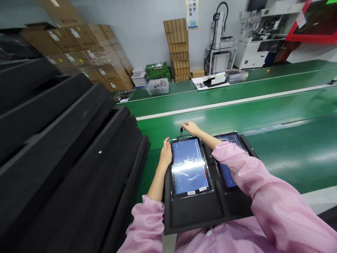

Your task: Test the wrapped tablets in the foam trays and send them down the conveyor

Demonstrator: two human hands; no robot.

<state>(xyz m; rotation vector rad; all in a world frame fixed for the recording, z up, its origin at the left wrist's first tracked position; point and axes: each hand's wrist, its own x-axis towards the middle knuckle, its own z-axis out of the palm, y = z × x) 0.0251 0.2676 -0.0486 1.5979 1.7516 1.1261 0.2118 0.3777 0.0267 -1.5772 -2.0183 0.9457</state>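
Observation:
A tablet [188, 154] with a lit blue screen and clear film lies in a black foam tray [196, 212]. My left hand [165, 153] grips its upper left edge, thumb on the near side and the other fingers partly hidden. Just beyond the tablet's top edge, my right hand [191, 128] pinches a small black cable plug [181, 130] between thumb and fingers. A thin black cable [187, 135] runs along the tablet's top edge. To the right, a second tablet [228, 175] with a blue screen sits in the same tray, partly covered by my right sleeve.
Stacked black foam trays [86, 168] rise close on my left. A green conveyor belt [289, 147] runs across in front, with a white rail [210, 103] beyond it. Farther back are a clear plastic bin [158, 86], a green crate [158, 71] and cardboard boxes [91, 44].

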